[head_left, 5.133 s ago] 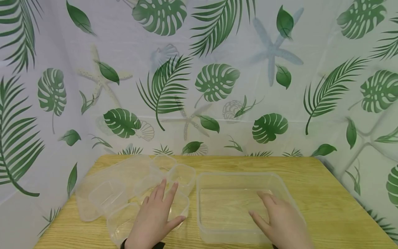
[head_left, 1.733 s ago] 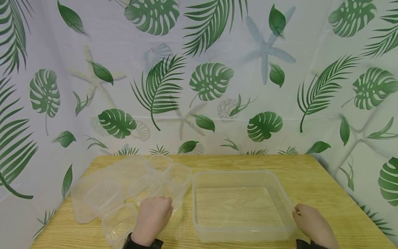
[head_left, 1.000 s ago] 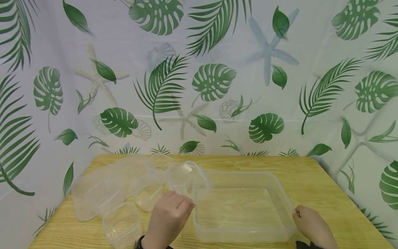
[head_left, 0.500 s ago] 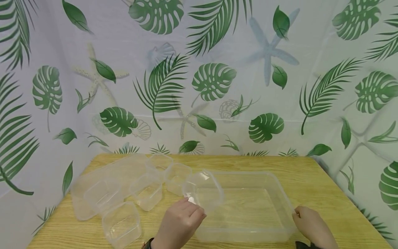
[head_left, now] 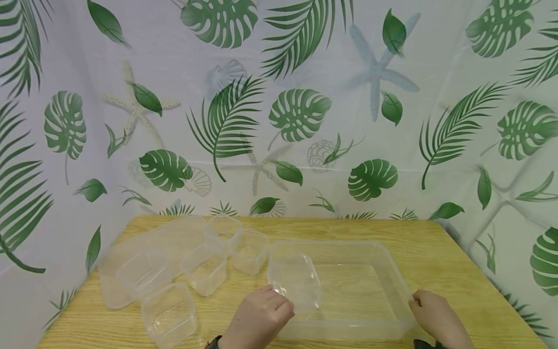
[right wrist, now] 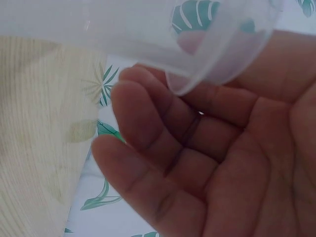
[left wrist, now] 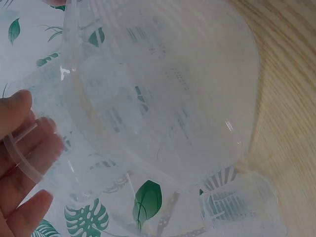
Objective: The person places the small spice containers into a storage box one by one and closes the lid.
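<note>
My left hand [head_left: 260,317] pinches the rim of a small clear plastic container [head_left: 305,276], seen tilted within the left end of a large clear rectangular container [head_left: 348,325]. In the left wrist view, thumb and fingers of the left hand [left wrist: 29,168] close on that rim, beside the big container's wall [left wrist: 168,98]. At the opposite end, my right hand [head_left: 440,317] grips the large container's right rim. The right wrist view has this rim [right wrist: 197,74] between thumb and forefinger, the other fingers of the right hand [right wrist: 237,133] curled loosely beneath.
Left of the large container stand several small clear containers, among them a front one [head_left: 170,315], a middle one [head_left: 205,271] and a back one [head_left: 250,249]. A translucent flat lid [head_left: 178,232] lies behind them on the wooden table [head_left: 471,271]. Patterned cloth [head_left: 305,194] hangs behind.
My left hand has taken a small container from the group on the left and carried it right, down into the large one. My right hand has moved to the large container's right rim and stayed.
</note>
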`<state>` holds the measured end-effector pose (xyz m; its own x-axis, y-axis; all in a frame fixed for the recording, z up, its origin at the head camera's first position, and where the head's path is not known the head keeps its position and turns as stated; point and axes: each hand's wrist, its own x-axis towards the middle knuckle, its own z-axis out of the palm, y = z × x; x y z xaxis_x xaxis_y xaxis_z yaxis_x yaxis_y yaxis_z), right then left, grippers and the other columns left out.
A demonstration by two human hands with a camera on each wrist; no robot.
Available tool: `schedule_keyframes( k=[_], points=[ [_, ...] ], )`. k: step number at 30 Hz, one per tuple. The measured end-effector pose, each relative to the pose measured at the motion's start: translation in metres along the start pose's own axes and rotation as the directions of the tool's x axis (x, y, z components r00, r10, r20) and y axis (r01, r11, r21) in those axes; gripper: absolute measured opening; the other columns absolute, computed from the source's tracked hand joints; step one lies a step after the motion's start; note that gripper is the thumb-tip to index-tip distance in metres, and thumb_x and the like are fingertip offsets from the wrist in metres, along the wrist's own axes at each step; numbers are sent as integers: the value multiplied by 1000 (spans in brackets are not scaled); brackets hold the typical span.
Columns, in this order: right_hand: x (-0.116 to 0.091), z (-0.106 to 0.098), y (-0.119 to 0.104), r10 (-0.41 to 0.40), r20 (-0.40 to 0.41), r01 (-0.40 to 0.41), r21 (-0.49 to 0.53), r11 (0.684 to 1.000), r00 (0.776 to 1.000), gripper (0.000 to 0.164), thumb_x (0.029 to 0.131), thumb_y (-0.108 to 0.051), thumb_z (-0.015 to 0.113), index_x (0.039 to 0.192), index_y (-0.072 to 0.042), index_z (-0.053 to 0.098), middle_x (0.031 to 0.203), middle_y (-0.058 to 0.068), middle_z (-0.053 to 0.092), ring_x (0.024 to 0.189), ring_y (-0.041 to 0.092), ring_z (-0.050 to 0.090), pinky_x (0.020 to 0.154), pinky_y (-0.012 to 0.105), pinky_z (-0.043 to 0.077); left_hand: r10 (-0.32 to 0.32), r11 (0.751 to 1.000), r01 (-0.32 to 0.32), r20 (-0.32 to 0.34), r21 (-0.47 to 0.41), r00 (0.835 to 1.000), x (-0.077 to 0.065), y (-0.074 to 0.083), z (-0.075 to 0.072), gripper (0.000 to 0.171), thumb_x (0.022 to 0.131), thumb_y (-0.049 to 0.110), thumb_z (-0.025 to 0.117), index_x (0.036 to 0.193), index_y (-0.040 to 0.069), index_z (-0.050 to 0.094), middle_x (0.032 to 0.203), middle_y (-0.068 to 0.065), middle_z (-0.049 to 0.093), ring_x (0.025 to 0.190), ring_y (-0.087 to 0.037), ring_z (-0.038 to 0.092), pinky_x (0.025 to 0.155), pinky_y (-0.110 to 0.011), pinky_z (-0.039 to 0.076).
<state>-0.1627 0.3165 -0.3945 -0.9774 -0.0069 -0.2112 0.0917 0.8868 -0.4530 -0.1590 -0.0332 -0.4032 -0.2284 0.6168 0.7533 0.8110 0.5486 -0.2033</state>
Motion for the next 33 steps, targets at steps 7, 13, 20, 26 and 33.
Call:
schedule_keyframes(
  k=[7, 13, 20, 26, 33],
  points=[
    [-2, 3, 1, 14, -21, -13, 7, 1000, 1000, 23, 90, -6, 40, 68, -3, 46, 57, 2, 34, 52, 15, 34, 50, 28, 30, -18, 1000, 21, 90, -24, 996, -3, 0, 1, 21, 67, 10, 73, 57, 16, 56, 59, 10, 57, 55, -1, 50, 57, -15, 41],
    [-2, 5, 1, 10, -34, -10, 2, 1000, 999, 24, 90, -6, 40, 67, -4, 45, 56, 2, 34, 52, 15, 33, 50, 28, 29, -56, 996, 67, 168, -63, 984, -7, 0, 3, 21, 66, 10, 76, 57, 17, 58, 59, 10, 55, 57, -2, 52, 62, -12, 42],
    [-2, 4, 1, 17, -22, -17, 14, 1000, 1000, 26, 90, -6, 40, 65, -6, 42, 56, 2, 33, 51, 15, 33, 49, 28, 30, -80, 994, 93, 216, -52, 973, -9, 0, 5, 17, 64, 15, 78, 62, 17, 61, 64, 9, 55, 62, -2, 53, 58, -9, 40],
    [-3, 2, -1, 21, -9, -20, 22, 1000, 1000, 27, 90, -5, 39, 63, -8, 39, 55, 2, 32, 50, 14, 31, 49, 27, 29, -92, 991, 108, 198, -73, 976, -8, -1, 7, 16, 65, 12, 77, 62, 16, 62, 69, 8, 55, 64, -3, 51, 57, -8, 39],
    [-3, 1, -1, 19, -9, -19, 25, 1000, 1000, 28, 90, -6, 40, 63, -8, 38, 54, 2, 32, 49, 14, 31, 49, 27, 29, -112, 992, 123, 254, -28, 961, -10, -4, 7, 8, 69, 18, 74, 70, 15, 67, 86, 1, 64, 88, -14, 60, 76, -23, 47]
  ],
)
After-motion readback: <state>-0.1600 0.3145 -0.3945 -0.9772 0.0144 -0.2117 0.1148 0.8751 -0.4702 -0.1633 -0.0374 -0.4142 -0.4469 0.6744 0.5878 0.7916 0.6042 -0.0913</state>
